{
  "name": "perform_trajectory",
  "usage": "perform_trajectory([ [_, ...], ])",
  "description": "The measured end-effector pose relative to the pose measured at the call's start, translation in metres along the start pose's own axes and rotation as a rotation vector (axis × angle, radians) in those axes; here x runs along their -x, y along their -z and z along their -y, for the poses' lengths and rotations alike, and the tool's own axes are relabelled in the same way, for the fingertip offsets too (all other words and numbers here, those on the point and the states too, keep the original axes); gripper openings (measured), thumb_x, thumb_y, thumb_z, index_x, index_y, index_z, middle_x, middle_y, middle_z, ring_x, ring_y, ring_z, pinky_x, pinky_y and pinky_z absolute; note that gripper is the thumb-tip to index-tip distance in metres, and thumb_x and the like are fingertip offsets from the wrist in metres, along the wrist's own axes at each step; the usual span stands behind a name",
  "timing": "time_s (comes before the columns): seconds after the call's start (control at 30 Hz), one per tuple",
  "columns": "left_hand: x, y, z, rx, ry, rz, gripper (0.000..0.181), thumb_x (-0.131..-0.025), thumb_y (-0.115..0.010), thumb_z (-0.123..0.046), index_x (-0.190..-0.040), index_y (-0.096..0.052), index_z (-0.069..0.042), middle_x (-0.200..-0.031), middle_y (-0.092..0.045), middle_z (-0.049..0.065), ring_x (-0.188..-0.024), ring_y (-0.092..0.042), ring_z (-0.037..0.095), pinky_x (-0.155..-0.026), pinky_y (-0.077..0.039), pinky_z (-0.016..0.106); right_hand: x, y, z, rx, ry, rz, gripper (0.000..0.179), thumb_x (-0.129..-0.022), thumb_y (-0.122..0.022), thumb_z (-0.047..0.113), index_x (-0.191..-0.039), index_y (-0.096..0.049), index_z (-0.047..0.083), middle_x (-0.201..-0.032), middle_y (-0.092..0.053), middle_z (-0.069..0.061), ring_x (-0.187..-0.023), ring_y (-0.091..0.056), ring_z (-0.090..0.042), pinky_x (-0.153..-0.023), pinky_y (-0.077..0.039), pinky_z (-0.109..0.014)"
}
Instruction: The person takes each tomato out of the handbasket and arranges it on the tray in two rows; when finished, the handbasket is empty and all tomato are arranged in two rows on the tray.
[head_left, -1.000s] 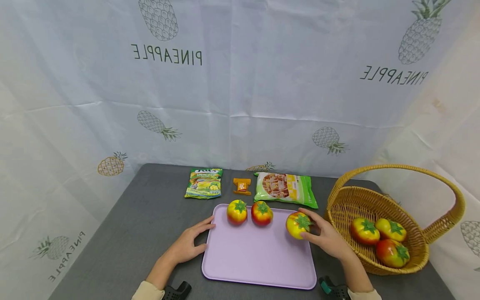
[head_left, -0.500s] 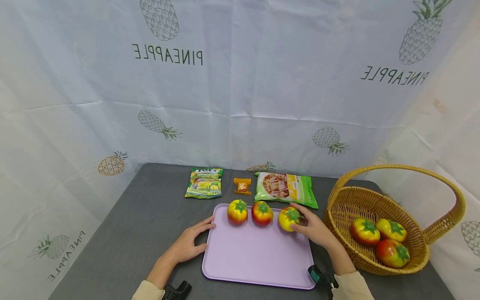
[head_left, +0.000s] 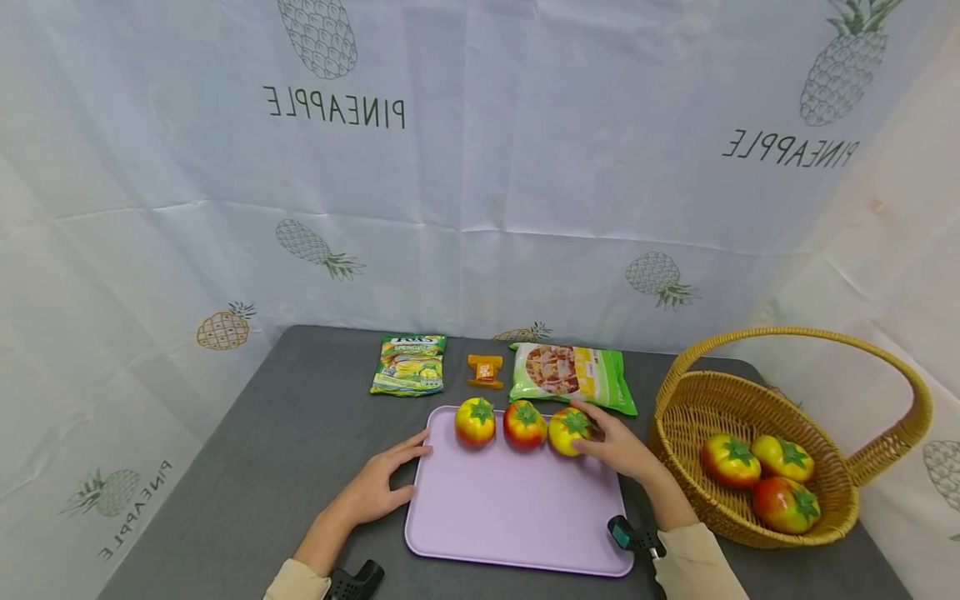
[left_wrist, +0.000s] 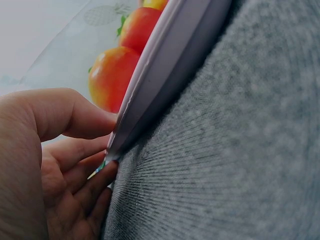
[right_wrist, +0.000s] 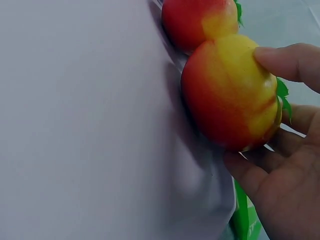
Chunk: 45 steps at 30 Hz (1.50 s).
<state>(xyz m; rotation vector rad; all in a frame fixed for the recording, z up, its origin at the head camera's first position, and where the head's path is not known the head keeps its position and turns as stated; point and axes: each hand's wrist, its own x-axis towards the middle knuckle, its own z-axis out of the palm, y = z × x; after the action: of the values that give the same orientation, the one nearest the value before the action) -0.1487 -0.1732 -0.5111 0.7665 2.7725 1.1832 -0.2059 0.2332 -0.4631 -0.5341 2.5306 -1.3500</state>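
Note:
On the lilac tray (head_left: pixel 517 521) three red-and-yellow tomatoes with green star-shaped tops stand in a row along the far rim. My right hand (head_left: pixel 622 450) holds the rightmost tomato (head_left: pixel 565 433), thumb on its near side and fingers round the far side. In the right wrist view this tomato (right_wrist: pixel 230 95) sits against the middle one (right_wrist: pixel 200 20). The middle tomato (head_left: pixel 524 427) and the left tomato (head_left: pixel 475 424) stand untouched by the hands. My left hand (head_left: pixel 372 493) rests at the tray's left edge, its thumb and fingertips touching the rim (left_wrist: pixel 142 75).
A wicker basket (head_left: pixel 678 500) with a tall handle stands at the right, with three more tomatoes (head_left: pixel 784 505) inside. Behind the tray lie a green-yellow candy bag (head_left: pixel 408 367), a small orange packet (head_left: pixel 485 371) and a green-white snack bag (head_left: pixel 573 375). A printed curtain (head_left: pixel 465 167) hangs behind the grey table (head_left: pixel 315 417).
My right hand has carried its tomato leftward and slightly back along the tray, up beside the middle tomato. The left hand and the tray have stayed in place.

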Motion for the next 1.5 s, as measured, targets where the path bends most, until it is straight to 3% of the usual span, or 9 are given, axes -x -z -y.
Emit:
perform_trajectory([
  [0.43, 0.0000, -0.0003, 0.0008, -0.009, -0.019, -0.005, 0.054, -0.081, -0.058, -0.012, -0.134, -0.054, -0.016, -0.150, -0.039, 0.002, -0.134, -0.042, 0.027, -0.104, -0.037, 0.055, -0.0086, -0.0034, -0.0054, -0.041, 0.009, 0.050, 0.071, -0.090, -0.062, 0.024, -0.149, -0.026, 0.004, -0.149, -0.030, -0.027, -0.130, -0.039, -0.042, -0.102, -0.036, -0.056],
  [0.87, -0.0004, -0.0004, 0.0012, 0.008, 0.005, 0.004, 0.054, -0.082, -0.058, -0.013, -0.135, -0.053, -0.018, -0.151, -0.038, 0.000, -0.136, -0.040, 0.026, -0.105, -0.036, 0.056, -0.0085, -0.0052, -0.0058, -0.050, -0.008, 0.036, 0.074, -0.091, -0.060, 0.027, -0.149, -0.023, 0.002, -0.152, -0.026, -0.025, -0.134, -0.033, -0.045, -0.105, -0.030, -0.061],
  [1.13, -0.0003, -0.0008, 0.0010, -0.006, 0.001, -0.003, 0.054, -0.081, -0.059, -0.013, -0.134, -0.054, -0.018, -0.150, -0.039, 0.000, -0.135, -0.042, 0.026, -0.104, -0.037, 0.055, -0.0087, -0.0061, -0.0072, -0.034, -0.017, 0.019, 0.075, -0.090, -0.060, 0.029, -0.150, -0.022, 0.003, -0.154, -0.022, -0.022, -0.140, -0.020, -0.045, -0.106, -0.023, -0.066],
  [1.5, -0.0006, -0.0009, 0.0011, -0.005, 0.003, -0.003, 0.055, -0.080, -0.060, -0.013, -0.135, -0.054, -0.018, -0.151, -0.038, -0.001, -0.136, -0.041, 0.024, -0.105, -0.037, 0.054, -0.0070, -0.0055, -0.0083, -0.076, -0.015, -0.007, 0.077, -0.090, -0.061, 0.025, -0.150, -0.019, 0.000, -0.155, -0.017, -0.024, -0.142, -0.013, -0.044, -0.110, -0.017, -0.064],
])
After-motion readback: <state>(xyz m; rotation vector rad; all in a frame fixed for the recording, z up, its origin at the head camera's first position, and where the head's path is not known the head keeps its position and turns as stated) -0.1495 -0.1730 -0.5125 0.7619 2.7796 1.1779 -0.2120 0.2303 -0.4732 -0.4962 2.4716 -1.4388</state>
